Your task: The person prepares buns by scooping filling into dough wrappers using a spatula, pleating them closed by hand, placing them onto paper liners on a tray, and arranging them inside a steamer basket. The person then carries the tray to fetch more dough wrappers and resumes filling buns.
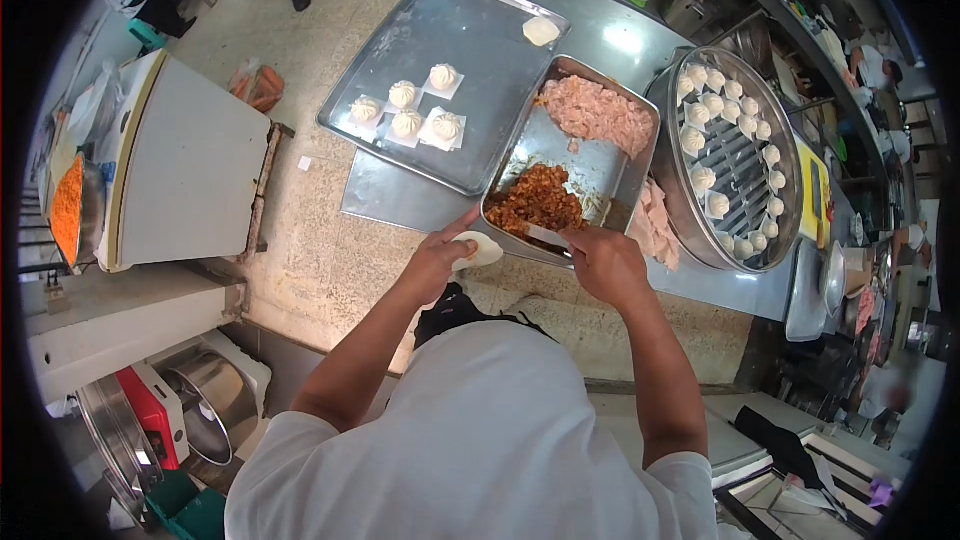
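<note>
Starting from the left: to see first a shallow metal tray (400, 25) on the table (385, 190), bearing five pleated buns (407, 123) on paper squares and, near its far right corner, one flat piece of dough (541, 31). Next, just beside the near left corner of the deep pan (545, 145), to notice the left grip (432, 270), closed on a white dough wrapper (487, 253), with the thumb laid over it. Cannot tell about any filling on this wrapper (too small, and partly covered by the thumb). Inside the pan, to find dark minced filling (538, 198) in the near part and pale minced meat (597, 112) in the far part. At the near edge, to see the right grip (608, 265), clamped on a flat spatula (547, 235), with the blade at the dark filling. Judging from this, probably busy with scooping a portion for the wrapper. For the next move, likely necessary to lift a modest amount on the blade and bring it to the middle of the dough, keeping the wrapper level and its edge clean for pleating. Farthest right, to find a round steamer (668, 175) with many small buns (697, 113), apparently not concerned in this step.
</note>
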The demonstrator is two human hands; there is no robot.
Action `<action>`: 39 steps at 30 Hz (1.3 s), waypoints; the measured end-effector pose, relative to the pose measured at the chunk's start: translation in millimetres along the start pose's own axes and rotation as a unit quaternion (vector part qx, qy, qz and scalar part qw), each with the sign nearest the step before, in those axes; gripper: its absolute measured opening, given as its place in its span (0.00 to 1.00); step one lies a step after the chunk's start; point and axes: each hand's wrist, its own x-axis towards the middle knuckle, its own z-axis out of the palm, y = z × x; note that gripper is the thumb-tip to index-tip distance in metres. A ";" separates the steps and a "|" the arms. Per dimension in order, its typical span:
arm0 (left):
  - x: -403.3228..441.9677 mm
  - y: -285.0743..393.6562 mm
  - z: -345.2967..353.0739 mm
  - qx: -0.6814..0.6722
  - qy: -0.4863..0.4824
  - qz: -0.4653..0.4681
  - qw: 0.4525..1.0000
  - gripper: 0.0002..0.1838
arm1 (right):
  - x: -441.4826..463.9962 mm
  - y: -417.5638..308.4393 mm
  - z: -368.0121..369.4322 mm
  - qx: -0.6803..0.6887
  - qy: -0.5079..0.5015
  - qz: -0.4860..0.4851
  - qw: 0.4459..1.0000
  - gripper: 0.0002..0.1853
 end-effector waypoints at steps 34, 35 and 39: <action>35.6 -31.7 335.4 -0.330 -0.091 0.109 0.933 0.22 | -241.8 148.0 -108.9 0.224 0.257 0.081 0.937 0.18; 37.8 -33.8 341.8 -0.326 -0.097 0.107 0.934 0.22 | -243.0 154.4 -97.9 0.198 0.253 0.081 0.943 0.17; 39.7 -41.5 350.5 -0.354 -0.119 0.050 0.926 0.19 | -253.4 168.8 -95.3 0.142 0.253 0.078 0.954 0.16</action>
